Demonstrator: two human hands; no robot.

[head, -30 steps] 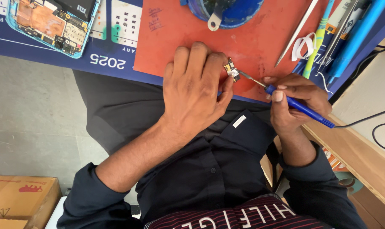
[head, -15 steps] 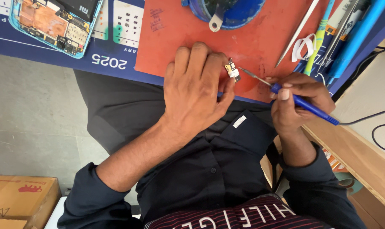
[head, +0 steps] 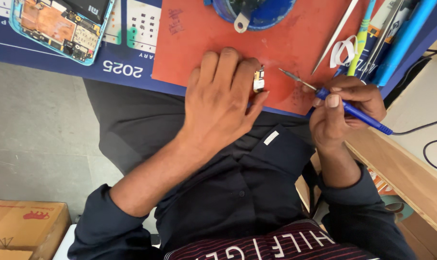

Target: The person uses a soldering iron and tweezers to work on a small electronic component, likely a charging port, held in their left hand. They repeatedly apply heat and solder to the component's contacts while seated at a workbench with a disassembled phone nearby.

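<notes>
Both of your hands work over the red mat (head: 209, 48): your left hand (head: 223, 103) pinches a small gold-and-black component (head: 259, 79) at its fingertips, while your right hand (head: 346, 108) grips a blue soldering iron (head: 346, 107), its tip just right of that part, not touching.

Left hand (head: 223, 101) lies flat on the work mat (head: 199, 53), near its front edge, pinning a small component (head: 259, 79) under its fingertips. Just right of that, the soldering iron (head: 343, 103) sits in the right hand (head: 346, 108) at the mat's front right corner, tip pointing left toward the component, not touching it. At the mat's back edge stands a round dish (head: 257, 12). Tweezers (head: 336, 36) lie along the right edge. An opened phone (head: 59, 26) lies beyond the mat's left edge.
</notes>
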